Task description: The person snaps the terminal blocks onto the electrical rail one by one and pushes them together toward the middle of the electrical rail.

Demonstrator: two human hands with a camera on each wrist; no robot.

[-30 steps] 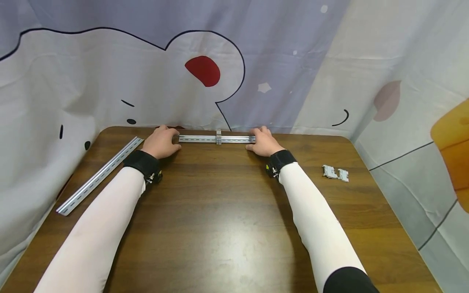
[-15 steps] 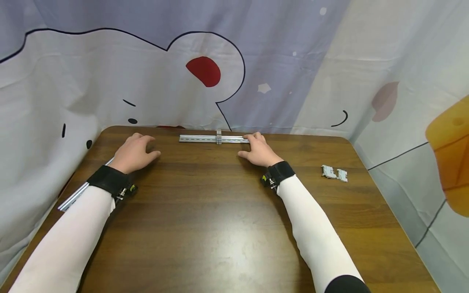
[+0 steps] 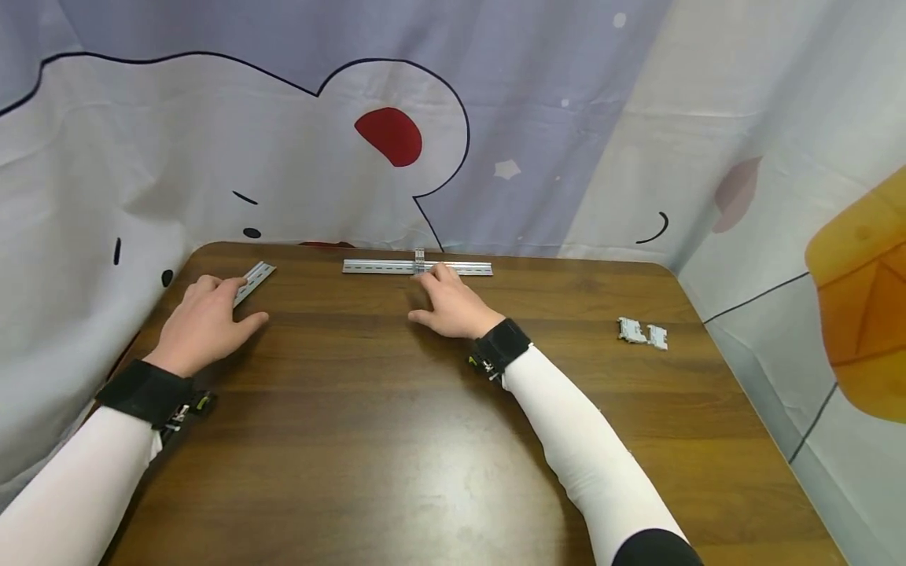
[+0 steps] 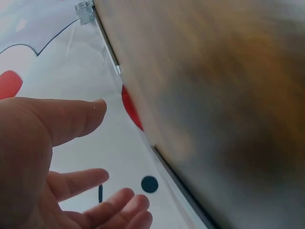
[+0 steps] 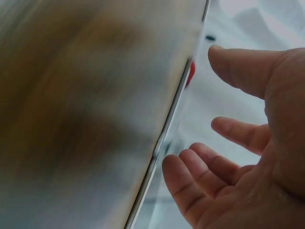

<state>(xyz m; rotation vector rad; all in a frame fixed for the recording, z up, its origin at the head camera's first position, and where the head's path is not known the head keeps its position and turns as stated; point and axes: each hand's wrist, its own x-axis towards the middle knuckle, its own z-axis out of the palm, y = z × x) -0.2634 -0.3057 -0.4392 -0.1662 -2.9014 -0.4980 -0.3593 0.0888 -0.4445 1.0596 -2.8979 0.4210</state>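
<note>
A slotted metal DIN rail (image 3: 375,266) lies along the table's far edge in the head view, with a small grey clip-like block (image 3: 419,255) across its middle. My right hand (image 3: 456,305) is just in front of that block, its fingers apart; whether a fingertip touches the rail cannot be made out. A second slotted rail (image 3: 256,278) lies slanted at the left, mostly hidden beneath my left hand (image 3: 205,326). The left fingers are spread, and in the left wrist view the thumb (image 4: 78,117) stands away from them with nothing between.
Two small light grey blocks (image 3: 631,330) lie side by side on the right of the wooden table (image 3: 396,440). A printed curtain (image 3: 269,141) hangs right behind the table's far edge and down both sides.
My left hand has left the far rail and moved left and nearer, over the slanted rail. My right hand has let go of the far rail's right end and shifted left towards the mounted block.
</note>
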